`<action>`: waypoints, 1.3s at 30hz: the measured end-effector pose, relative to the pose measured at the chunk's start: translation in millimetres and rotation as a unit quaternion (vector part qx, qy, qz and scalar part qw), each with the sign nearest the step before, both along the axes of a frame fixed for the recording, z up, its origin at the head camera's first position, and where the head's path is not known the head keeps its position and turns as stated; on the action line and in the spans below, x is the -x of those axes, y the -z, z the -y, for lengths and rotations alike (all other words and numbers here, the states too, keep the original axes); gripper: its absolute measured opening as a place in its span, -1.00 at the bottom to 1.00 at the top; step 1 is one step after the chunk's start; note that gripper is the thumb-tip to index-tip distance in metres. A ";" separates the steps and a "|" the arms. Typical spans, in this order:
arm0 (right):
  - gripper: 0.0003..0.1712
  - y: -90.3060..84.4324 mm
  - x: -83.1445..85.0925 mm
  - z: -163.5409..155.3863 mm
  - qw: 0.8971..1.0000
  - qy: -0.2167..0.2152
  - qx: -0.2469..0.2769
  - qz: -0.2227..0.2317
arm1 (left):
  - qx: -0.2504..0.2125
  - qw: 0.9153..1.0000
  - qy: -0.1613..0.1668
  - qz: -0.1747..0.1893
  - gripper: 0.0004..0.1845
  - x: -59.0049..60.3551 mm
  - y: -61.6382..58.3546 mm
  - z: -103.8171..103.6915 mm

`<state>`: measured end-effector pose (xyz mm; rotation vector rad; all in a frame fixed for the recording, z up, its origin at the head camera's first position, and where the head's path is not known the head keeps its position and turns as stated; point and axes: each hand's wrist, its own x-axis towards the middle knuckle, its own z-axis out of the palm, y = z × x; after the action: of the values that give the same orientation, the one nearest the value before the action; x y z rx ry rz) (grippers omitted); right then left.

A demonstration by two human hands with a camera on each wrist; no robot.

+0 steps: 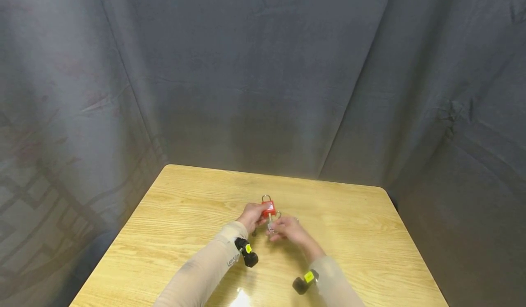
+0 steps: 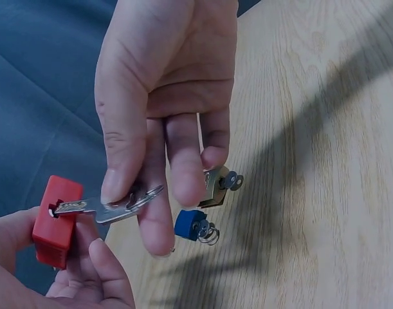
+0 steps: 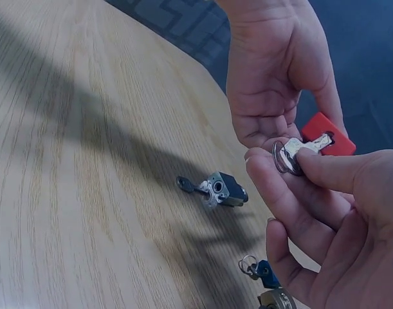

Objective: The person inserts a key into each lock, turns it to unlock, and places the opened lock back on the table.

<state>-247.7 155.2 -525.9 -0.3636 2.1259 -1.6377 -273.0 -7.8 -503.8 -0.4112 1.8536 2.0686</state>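
Red padlock (image 1: pixel 268 206) held over the wooden table (image 1: pixel 185 215), key in its keyway.
Head view: left hand (image 1: pixel 251 216) wrapped round the lock body, shackle pointing away; right hand (image 1: pixel 289 228) just beside it, pinching something too small to tell here. Left wrist view: key (image 2: pixel 112 209) seated in the end of the red body, pinched between right thumb and forefinger; brass padlock (image 2: pixel 215 187) and blue padlock (image 2: pixel 190 225) lying near each other on the wood below. Right wrist view: same pinch on the key head, with the ring; black lock (image 3: pixel 225 188) with its own key lying apart. Step in hand, by judgement: key inserted, not yet turned, shackle perhaps closed. Next move calling for a firm twist against a steady left hold.
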 end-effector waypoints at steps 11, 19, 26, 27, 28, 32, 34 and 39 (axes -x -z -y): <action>-0.69 -1.7 0.4 2.0 0.999 0.022 0.039 0.024 | -0.011 1.000 -0.011 -0.005 -0.68 0.3 -1.5 -0.2; -0.67 -7.6 -2.9 3.2 0.999 0.041 0.020 0.024 | -0.008 1.000 -0.013 -0.008 -0.70 -0.6 -2.0 1.4; -0.67 -13.1 -5.0 7.5 0.997 0.065 0.028 0.029 | -0.004 1.000 -0.019 -0.011 -0.72 0.3 -0.6 2.0; -0.67 -13.0 -4.8 8.1 0.997 0.068 0.031 0.029 | -0.003 1.000 -0.019 -0.012 -0.73 0.4 -0.3 2.1; -0.67 -13.1 -4.6 8.6 0.997 0.070 0.031 0.028 | -0.003 1.000 -0.019 -0.012 -0.73 0.3 -0.7 2.2; -0.66 -15.1 -4.1 10.0 0.996 0.074 0.033 0.030 | -0.001 1.000 -0.022 -0.012 -0.75 0.5 -1.4 1.8; -0.65 -16.7 -4.0 10.9 0.995 0.079 0.043 0.035 | 0.000 1.000 -0.026 -0.018 -0.75 0.6 -1.9 1.0; -0.64 -20.6 -3.1 12.3 0.993 0.092 0.064 0.043 | -0.009 0.999 -0.034 -0.029 -0.75 0.0 -2.0 0.0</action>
<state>-244.6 142.9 -505.3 -0.1353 2.0475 -1.8648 -273.1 -7.8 -501.8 -0.4188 1.8776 2.1612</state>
